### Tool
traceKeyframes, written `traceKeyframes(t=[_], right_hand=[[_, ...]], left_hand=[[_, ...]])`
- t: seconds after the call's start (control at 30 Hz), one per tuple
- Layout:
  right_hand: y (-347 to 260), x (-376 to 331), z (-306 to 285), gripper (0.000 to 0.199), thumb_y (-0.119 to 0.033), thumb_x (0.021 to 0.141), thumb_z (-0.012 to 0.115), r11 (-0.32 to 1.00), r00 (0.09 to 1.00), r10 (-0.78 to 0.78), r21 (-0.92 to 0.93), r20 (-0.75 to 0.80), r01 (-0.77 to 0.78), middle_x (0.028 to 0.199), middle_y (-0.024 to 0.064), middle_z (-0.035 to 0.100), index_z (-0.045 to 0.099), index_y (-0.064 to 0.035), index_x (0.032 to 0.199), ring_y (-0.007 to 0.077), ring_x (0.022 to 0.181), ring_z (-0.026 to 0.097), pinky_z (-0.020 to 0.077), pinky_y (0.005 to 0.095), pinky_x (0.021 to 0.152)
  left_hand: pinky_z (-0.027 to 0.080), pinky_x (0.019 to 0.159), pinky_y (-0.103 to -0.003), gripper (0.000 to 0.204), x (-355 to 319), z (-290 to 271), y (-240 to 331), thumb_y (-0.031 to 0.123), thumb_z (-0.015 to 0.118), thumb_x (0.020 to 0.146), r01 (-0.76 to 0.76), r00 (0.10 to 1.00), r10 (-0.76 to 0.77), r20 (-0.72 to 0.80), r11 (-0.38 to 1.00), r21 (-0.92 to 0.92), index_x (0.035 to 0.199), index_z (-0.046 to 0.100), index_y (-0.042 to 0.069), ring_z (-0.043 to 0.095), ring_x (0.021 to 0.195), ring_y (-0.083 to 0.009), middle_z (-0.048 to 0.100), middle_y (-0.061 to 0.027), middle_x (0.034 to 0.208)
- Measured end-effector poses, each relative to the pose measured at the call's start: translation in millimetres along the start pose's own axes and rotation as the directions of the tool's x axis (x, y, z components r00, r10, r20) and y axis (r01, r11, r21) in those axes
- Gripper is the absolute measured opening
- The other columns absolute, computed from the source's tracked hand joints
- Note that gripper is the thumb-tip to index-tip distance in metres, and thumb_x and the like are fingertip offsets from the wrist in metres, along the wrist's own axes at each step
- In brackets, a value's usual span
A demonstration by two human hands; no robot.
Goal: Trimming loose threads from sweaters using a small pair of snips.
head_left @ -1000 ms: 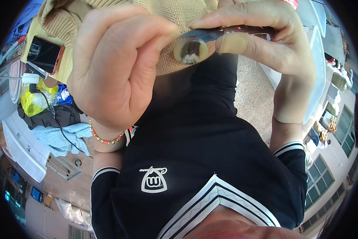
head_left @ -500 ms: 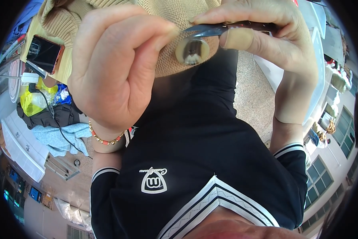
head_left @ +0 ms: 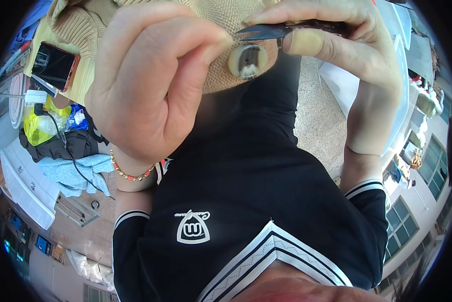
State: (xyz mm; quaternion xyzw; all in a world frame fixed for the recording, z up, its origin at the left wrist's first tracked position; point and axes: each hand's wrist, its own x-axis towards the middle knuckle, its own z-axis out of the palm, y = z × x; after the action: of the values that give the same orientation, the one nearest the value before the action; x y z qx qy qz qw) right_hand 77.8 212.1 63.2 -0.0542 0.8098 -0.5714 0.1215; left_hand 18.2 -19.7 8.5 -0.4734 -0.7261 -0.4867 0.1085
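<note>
My left hand [head_left: 150, 75] is closed in a pinch beside a large, shiny, brown-and-cream button [head_left: 247, 62]. Whatever lies between its fingertips is too small or hidden to make out. The button sits near the edge of a beige knitted garment [head_left: 221, 75]. Wrapped round a pair of small dark thread snips [head_left: 266, 32], my right hand [head_left: 347, 48] has a tan bandage on the thumb. The pointed blades lie just above the button, their tips close to my left fingertips. I cannot tell whether the blades touch a thread.
More of the knit spreads over a pale wooden table [head_left: 82, 85] at the far left, where a phone [head_left: 55, 65] lies. A yellow plastic bag [head_left: 40, 128], a black cable [head_left: 65, 143] and a light blue cloth [head_left: 70, 173] are lower left. A translucent bin [head_left: 399, 90] stands at right.
My left hand and the button have shifted slightly to the right, the button also a little upward. The snips' blades have turned nearer to level and remain by my left fingertips.
</note>
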Motion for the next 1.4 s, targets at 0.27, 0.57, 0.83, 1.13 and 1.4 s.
traceKeyframes(t=[0.27, 0.57, 0.83, 1.13, 1.4], right_hand=[[16.9, -6.4, 14.9, 0.041, -0.003, 0.072, 0.082, 0.957, 0.978, -0.027, 0.278, -0.208, 0.086, 0.085, 0.0064, 0.067, 0.068, 0.0066, 0.110, 0.0095, 0.074, 0.058, 0.0415, 0.0215, 0.062], [43.9, -32.5, 63.6, 0.037, 0.012, 0.072, 0.075, 0.951, 0.943, -0.051, 0.272, -0.328, 0.146, 0.098, 0.0069, 0.066, 0.064, 0.0035, 0.106, 0.0127, 0.093, 0.063, 0.0495, 0.0253, 0.082], [55.4, -36.2, 70.0, 0.028, 0.011, 0.078, 0.070, 0.938, 0.903, -0.216, 0.178, -0.370, 0.297, 0.093, 0.0063, 0.066, 0.065, 0.0025, 0.104, 0.0125, 0.085, 0.063, 0.0496, 0.0245, 0.078], [19.2, -42.0, 37.4, 0.044, -0.011, 0.067, 0.085, 0.969, 0.908, -0.244, -0.129, -0.340, 0.212, 0.087, 0.0062, 0.065, 0.069, 0.0010, 0.107, 0.0143, 0.076, 0.060, 0.0447, 0.0240, 0.066], [-13.4, -31.6, 19.9, 0.040, -0.011, 0.068, 0.084, 0.918, 0.996, -0.024, -0.397, -0.091, -0.014, 0.077, 0.0060, 0.059, 0.073, 0.0013, 0.104, 0.0142, 0.067, 0.055, 0.0388, 0.0258, 0.057]], left_hand=[[0.048, 0.069, -0.023, 0.025, -18.3, -5.8, -5.0, -0.009, 0.051, 0.090, 0.031, 0.997, -0.038, -0.066, 0.994, -0.109, 0.115, 0.053, -0.005, 0.060, 0.078, -0.0177, 0.056, -0.0161, 0.109], [0.041, 0.068, -0.025, 0.030, -23.4, 8.6, 19.0, 0.005, 0.083, 0.070, 0.230, 0.972, -0.230, -0.038, 0.973, 0.000, 0.094, 0.066, 0.005, 0.051, 0.078, -0.0142, 0.058, -0.0046, 0.093], [0.043, 0.063, -0.025, 0.033, -29.7, 8.9, 8.9, -0.001, 0.084, 0.068, 0.069, 0.997, -0.070, -0.024, 0.997, -0.028, 0.097, 0.069, 0.005, 0.054, 0.076, -0.0151, 0.057, -0.0044, 0.091], [0.042, 0.066, -0.023, 0.037, -32.9, 8.6, 3.6, 0.001, 0.086, 0.067, -0.111, 0.994, 0.111, -0.011, 0.993, 0.042, 0.098, 0.068, 0.005, 0.051, 0.079, -0.0141, 0.055, -0.0028, 0.090], [0.042, 0.066, -0.023, 0.036, -35.2, 5.9, 0.3, 0.001, 0.086, 0.067, -0.118, 0.993, 0.119, 0.003, 0.990, 0.074, 0.097, 0.068, 0.006, 0.051, 0.078, -0.0139, 0.055, -0.0024, 0.090]])
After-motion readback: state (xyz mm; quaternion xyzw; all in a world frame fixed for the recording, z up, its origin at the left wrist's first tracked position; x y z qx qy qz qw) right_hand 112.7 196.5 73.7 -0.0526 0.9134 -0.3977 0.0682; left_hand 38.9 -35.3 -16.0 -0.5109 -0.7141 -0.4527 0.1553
